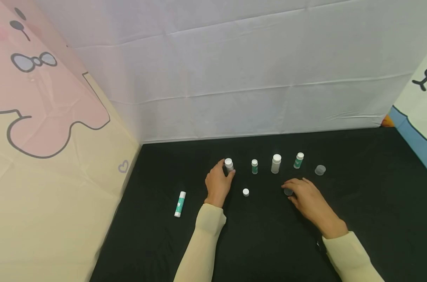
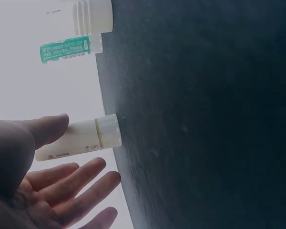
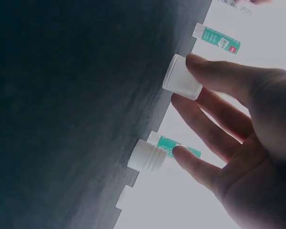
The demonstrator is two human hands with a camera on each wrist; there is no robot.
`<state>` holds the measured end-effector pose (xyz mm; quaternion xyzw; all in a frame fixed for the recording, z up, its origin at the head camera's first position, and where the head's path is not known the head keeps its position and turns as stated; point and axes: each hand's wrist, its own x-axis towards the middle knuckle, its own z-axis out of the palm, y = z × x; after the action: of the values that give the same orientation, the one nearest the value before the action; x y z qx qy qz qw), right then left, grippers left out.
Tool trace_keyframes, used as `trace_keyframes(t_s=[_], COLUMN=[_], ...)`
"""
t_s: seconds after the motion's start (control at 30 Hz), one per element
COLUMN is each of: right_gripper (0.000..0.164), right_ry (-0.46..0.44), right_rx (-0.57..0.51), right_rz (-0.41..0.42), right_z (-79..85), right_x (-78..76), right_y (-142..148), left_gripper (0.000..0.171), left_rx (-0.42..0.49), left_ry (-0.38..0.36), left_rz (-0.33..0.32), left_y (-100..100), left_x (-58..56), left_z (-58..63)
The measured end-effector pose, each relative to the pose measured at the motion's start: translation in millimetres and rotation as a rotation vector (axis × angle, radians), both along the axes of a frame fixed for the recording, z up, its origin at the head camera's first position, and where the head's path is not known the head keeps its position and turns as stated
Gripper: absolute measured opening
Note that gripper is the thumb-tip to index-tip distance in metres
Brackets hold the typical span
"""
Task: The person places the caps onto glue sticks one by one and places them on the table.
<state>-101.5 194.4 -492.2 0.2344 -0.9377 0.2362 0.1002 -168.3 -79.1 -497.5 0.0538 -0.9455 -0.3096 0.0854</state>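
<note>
My left hand [image 1: 218,184] is at a white capped tube [image 1: 229,164], shaped like a glue stick, upright on the black table. In the left wrist view the thumb overlaps the side of the white tube [image 2: 81,136], while the spread fingers [image 2: 86,183] lie apart from it below. My right hand [image 1: 306,197] pinches a translucent cap [image 3: 181,78] between thumb and fingers, low over the cloth. From the head view this cap [image 1: 288,192] is partly hidden by the fingers. A small white cap [image 1: 246,192] lies between the hands.
Beyond the hands stand a short green glue stick [image 1: 254,167], a larger white tube [image 1: 276,164] and another green glue stick [image 1: 298,161]. Further right is a clear cup-like cap [image 1: 320,170]. A longer green-and-white glue stick [image 1: 179,204] lies at the left. Cloth walls [image 1: 234,78] border the table.
</note>
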Motion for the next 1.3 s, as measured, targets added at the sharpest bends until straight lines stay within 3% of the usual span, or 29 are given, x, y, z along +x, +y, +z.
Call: trace_keyframes(t_s=[0.3, 0.63, 0.9, 1.3], right_gripper=[0.030, 0.028, 0.030, 0.035], right_ry=[0.023, 0.025, -0.001, 0.080], right_rx=[-0.050, -0.091, -0.110, -0.157], right_rz=[0.014, 0.004, -0.020, -0.018], right_z=[-0.6, -1.5, 3.0, 5.5], right_x=[-2.6, 0.6, 6.8, 12.9], right_y=[1, 0, -2, -8], left_gripper=[0.030, 0.028, 0.029, 0.027], left_rx=[-0.023, -0.012, -0.013, -0.056], left_ry=[0.009, 0.059, 0.129, 0.219], left_rz=[-0.004, -0.025, -0.030, -0.051], left_y=[4, 2, 0, 2], left_x=[-0.8, 8.0, 20.5, 44.8], left_z=[0.4, 4.0, 9.2, 18.0])
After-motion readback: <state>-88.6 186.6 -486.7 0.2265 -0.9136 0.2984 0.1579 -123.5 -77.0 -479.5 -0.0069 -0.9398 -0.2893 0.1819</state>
